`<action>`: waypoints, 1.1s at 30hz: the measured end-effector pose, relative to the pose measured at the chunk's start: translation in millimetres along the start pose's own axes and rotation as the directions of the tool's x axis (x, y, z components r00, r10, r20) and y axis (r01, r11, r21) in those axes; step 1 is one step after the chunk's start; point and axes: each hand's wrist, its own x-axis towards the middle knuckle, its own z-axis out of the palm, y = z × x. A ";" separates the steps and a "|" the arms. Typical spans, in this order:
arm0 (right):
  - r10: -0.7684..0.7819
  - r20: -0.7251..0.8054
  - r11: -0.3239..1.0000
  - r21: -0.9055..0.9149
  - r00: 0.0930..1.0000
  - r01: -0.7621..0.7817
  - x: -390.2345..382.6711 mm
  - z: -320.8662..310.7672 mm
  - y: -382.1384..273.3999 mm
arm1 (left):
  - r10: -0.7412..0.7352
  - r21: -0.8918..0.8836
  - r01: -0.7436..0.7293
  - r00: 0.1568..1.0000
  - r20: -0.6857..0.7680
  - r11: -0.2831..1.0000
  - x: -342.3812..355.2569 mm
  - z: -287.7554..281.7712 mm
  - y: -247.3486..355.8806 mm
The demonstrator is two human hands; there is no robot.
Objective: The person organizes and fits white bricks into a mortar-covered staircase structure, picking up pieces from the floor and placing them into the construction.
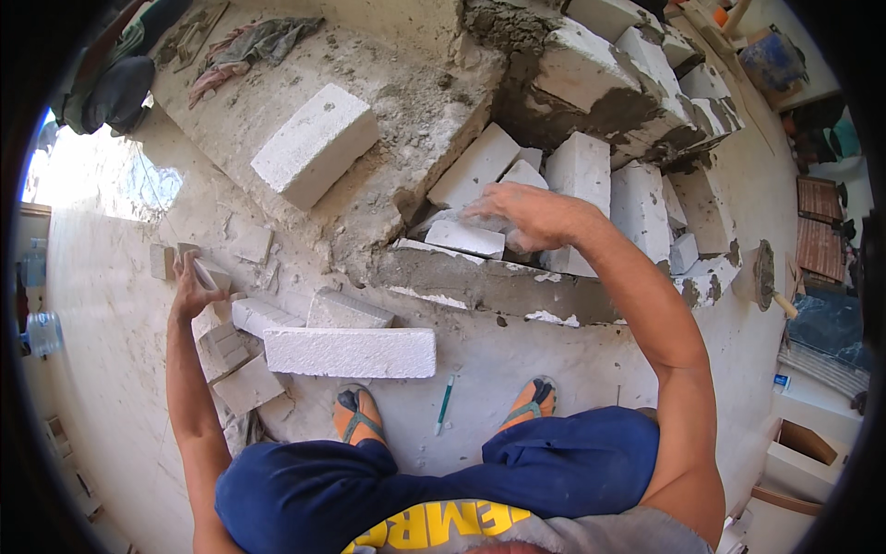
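Two bare hands are busy at separate places. The left hand (192, 291) reaches low over the floor (101, 305), beside a pile of loose blocks (246, 384). Its fingers are bent partway and appear to hold a pale block piece (214, 275) against the thumb; whether this piece is lifted or rests on something, I cannot tell. The right hand (535, 217) is just behind the top edge of a low mortared wall (517, 291). Its fingers are half curled and blurred, near a white fragment (466, 237), and I cannot tell if they grip anything.

As I judge, the work is about in the middle. The wall already carries grey mortar along its face, and several upright blocks (579, 171) stand behind it. What seems left is inside: the pieces there lie at uneven angles, with open gaps between them. One whole block (314, 143) lies unused on the raised slab (406, 120), close to its lower edge.

The piece at the left hand is small and squared, with a flat face, partly covered by the fingers.
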 end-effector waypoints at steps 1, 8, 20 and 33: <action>0.012 0.017 0.999 -0.052 1.000 -0.011 -0.3 -0.9 -3.5 | -0.007 0.006 0.007 1.000 0.001 1.000 -1.3 -1.4 -2.2; 0.011 -0.039 0.993 -0.119 0.999 -0.015 9.9 14.6 7.5 | -0.012 -0.049 0.013 0.999 0.031 0.999 1.3 1.9 8.7; 0.071 -0.069 0.944 0.327 0.995 -0.045 8.3 13.6 42.3 | 0.004 0.013 -0.004 1.000 0.002 1.000 0.3 1.4 2.2; 0.276 -0.422 0.866 0.499 0.864 -0.033 -26.3 -43.0 7.2 | 0.003 0.013 -0.003 1.000 -0.016 1.000 -1.8 0.4 -4.9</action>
